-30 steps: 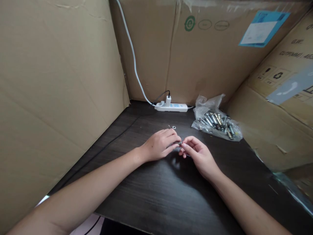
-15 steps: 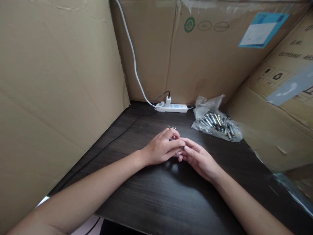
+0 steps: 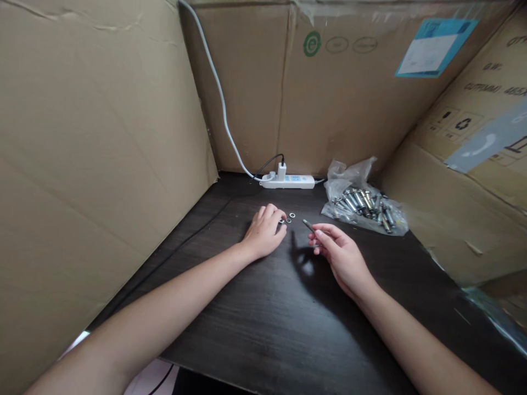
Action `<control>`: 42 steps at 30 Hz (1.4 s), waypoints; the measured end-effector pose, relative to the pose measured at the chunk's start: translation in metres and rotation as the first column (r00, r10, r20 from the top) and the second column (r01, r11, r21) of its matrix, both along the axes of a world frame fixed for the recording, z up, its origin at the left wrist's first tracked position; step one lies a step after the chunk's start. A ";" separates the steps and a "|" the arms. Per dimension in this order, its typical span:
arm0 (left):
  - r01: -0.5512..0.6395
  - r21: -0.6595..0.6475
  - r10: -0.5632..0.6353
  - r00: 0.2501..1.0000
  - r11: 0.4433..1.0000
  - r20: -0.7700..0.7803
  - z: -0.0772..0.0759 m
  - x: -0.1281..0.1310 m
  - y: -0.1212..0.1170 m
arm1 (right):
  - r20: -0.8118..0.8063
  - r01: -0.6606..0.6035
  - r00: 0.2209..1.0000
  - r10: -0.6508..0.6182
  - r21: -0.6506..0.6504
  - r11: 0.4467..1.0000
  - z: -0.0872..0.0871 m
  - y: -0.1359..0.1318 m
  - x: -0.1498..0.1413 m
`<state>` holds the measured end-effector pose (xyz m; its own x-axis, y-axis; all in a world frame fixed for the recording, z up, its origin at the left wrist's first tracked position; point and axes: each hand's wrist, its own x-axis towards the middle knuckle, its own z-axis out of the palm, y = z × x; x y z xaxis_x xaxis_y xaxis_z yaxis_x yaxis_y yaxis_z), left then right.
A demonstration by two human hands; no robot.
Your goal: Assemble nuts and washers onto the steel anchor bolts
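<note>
My right hand (image 3: 341, 258) pinches a thin grey metal bolt (image 3: 307, 224) between thumb and fingers. The bolt's end points up and to the left, above the table; the rest is hidden in the fingers. My left hand (image 3: 264, 231) rests low at the table, thumb and fingers curled around a small metal nut (image 3: 282, 221). Just right of these fingertips lie a small dark-centred ring (image 3: 289, 220) and a shiny washer (image 3: 292, 215).
A clear plastic bag (image 3: 349, 170) of metal expansion bolts (image 3: 362, 203) lies at the back right. A white power strip (image 3: 304, 181) with cables sits at the back. Cardboard boxes (image 3: 247, 82) wall in the dark table (image 3: 247, 323); a black cable (image 3: 181, 244) runs along its left.
My hands have come apart. The left went back and left, down to the small rings; the right keeps the bolt, whose end now shows. The view has shifted slightly.
</note>
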<state>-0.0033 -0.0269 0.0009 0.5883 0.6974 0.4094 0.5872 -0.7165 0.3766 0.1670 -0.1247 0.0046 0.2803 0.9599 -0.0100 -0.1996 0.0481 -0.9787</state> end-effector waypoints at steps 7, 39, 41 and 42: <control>-0.092 0.085 0.105 0.981 0.992 -0.163 -0.004 0.032 0.029 | 0.014 0.070 0.997 -0.070 0.038 0.997 -0.004 0.002 0.004; 0.240 -0.223 -0.163 0.934 0.945 0.318 0.000 0.005 -0.008 | 0.122 0.037 0.991 -0.050 0.104 0.994 0.002 -0.004 -0.003; 0.241 -0.222 -0.165 0.935 0.945 0.313 0.000 0.004 -0.008 | 0.123 0.067 0.989 -0.081 0.112 0.991 0.002 -0.004 0.001; 0.240 -0.226 -0.160 0.934 0.944 0.321 0.000 0.003 -0.009 | 0.116 0.080 0.989 -0.093 0.115 0.990 0.001 -0.003 0.004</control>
